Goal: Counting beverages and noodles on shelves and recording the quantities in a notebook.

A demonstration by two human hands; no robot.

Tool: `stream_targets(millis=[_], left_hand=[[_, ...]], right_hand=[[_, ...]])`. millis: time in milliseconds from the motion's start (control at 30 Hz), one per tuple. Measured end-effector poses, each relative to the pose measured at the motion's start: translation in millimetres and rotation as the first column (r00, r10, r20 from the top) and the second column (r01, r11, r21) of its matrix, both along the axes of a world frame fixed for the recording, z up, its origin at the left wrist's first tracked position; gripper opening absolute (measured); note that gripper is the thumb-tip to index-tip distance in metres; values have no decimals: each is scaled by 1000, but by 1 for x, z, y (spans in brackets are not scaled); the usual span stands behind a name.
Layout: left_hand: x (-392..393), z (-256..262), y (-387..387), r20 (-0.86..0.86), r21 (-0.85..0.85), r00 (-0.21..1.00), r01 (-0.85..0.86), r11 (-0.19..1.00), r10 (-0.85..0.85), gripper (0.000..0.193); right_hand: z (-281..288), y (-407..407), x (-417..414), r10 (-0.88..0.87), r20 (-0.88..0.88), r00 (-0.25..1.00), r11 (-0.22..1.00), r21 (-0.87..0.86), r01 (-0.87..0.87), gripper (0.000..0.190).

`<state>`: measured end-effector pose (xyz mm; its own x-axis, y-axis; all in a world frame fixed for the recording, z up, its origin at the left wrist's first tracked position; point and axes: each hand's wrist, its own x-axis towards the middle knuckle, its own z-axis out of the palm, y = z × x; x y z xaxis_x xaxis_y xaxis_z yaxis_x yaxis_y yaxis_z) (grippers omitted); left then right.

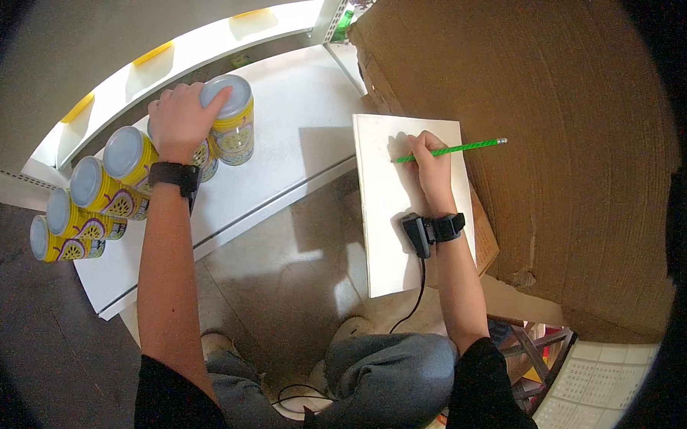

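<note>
My left hand (184,115) lies over the tops of a row of yellow cans on a white shelf board. Its thumb rests on the pale lid of the rightmost can (235,135). The other fingertips are out of sight, and the hand mostly covers the neighbouring can (209,161). In my right hand (434,167) is a green striped pencil (467,146), held in a writing grip. Its tip is at or just above a white pad or board (391,234), whose surface shows no clear marks. That hand's shadow falls across the white surface.
More yellow cans (110,190) with fruit pictures line the white shelf (285,91) to the left. A large cardboard sheet (525,136) stands on the right. A black cable (420,298) hangs from my right wrist device (416,235). Tiled floor (278,257) shows below.
</note>
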<state>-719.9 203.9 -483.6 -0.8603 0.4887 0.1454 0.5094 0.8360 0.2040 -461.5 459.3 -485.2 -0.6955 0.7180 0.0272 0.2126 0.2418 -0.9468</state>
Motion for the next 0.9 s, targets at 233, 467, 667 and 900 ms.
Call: stream_targets(millis=[233,467,667,900], left_hand=[[2,1,2,-8,3,1000,-7,1000,7,58],[3,1,0,-12,21,1000,-4,1000,5,58],[2,1,1,-7,5,1000,-15,1000,15,58],[0,0,1,-5,10,1000,-5,1000,5,59]], right_hand=[[-3,1,-1,29,-6,1000,1000,10,-28,32],[-3,-2,-3,21,-21,1000,1000,15,-21,32],[-6,2,-1,7,-10,1000,1000,9,-7,32],[0,-3,-1,2,-46,999,1000,-25,-3,31]])
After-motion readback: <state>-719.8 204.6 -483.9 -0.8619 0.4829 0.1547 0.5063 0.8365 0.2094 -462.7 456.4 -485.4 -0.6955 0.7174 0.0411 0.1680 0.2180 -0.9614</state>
